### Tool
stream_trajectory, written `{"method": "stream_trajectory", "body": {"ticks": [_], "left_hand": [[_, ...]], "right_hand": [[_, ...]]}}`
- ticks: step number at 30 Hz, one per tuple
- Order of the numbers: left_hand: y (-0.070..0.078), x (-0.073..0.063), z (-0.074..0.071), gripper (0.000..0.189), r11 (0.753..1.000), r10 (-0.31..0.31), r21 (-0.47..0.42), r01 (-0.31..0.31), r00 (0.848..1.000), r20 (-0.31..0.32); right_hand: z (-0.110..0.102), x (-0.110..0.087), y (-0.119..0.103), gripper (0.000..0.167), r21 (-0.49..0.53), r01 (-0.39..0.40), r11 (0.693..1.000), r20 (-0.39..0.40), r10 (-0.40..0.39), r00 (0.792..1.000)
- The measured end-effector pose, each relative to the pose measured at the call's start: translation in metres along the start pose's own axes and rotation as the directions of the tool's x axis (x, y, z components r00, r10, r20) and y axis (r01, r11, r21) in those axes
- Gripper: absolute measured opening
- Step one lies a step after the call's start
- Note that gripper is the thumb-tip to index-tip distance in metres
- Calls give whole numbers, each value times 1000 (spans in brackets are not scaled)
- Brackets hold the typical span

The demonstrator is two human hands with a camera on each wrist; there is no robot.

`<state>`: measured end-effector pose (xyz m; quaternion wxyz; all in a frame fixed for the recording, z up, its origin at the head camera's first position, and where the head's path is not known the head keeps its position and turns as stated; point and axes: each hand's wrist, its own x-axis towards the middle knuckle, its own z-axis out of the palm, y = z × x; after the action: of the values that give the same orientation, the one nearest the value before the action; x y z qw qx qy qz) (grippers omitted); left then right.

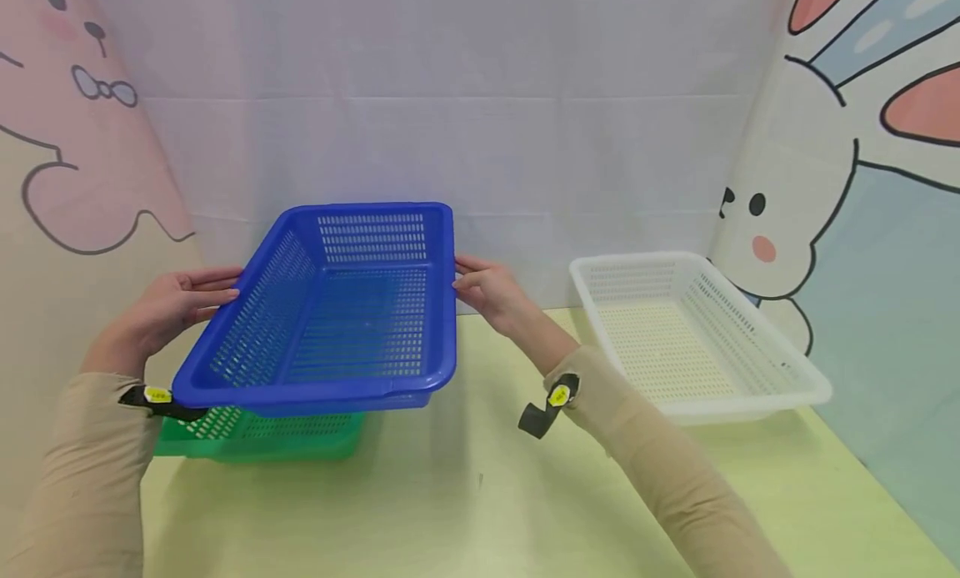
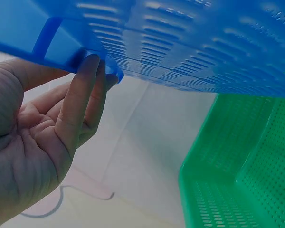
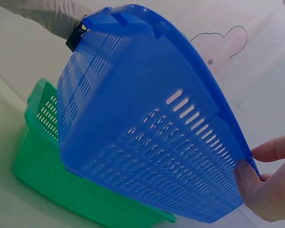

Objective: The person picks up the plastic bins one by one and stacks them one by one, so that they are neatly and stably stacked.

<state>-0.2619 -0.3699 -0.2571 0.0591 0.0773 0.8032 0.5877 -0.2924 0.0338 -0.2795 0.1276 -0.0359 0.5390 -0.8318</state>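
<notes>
A blue plastic basket point(image 1: 367, 311) with slotted walls hangs in the air, tilted, with nothing inside. My left hand point(image 1: 168, 311) grips its left rim, fingers hooked under the edge as the left wrist view shows. On the opposite side my right hand point(image 1: 491, 293) pinches the right rim between thumb and fingers; the right wrist view has that hand point(image 3: 270, 175) at the basket's edge. Below the blue basket stands a green basket point(image 1: 300, 444), largely hidden by it in the head view. Its slotted inside point(image 2: 228, 190) shows in the left wrist view.
A white basket point(image 1: 780, 399) of similar shape stands on the right part of the pale yellow-green table point(image 1: 480, 520). Behind the table hangs a light cloth backdrop point(image 1: 480, 144), with cartoon rabbit drawings on both sides. Black straps with yellow tags circle both wrists.
</notes>
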Motion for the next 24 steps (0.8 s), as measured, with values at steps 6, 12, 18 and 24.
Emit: {"method": "stream_trajectory", "body": {"ticks": [6, 12, 18, 24], "left_hand": [[-6, -9, -16, 26, 1000, -5, 6, 5, 999, -32], [-15, -17, -28, 26, 993, 10, 117, -6, 999, -31], [-18, -24, -34, 45, 947, -7, 321, 9, 1000, -8], [-14, -27, -29, 62, 845, -62, 533, 45, 998, 15]], "right_hand": [[14, 1, 12, 49, 7, 7, 1000, 12, -7, 1000], [29, 6, 20, 50, 12, 18, 1000, 7, -18, 1000], [36, 10, 24, 50, -2, 37, 999, 18, -37, 999], [34, 10, 31, 47, -56, 40, 998, 29, -39, 999]]}}
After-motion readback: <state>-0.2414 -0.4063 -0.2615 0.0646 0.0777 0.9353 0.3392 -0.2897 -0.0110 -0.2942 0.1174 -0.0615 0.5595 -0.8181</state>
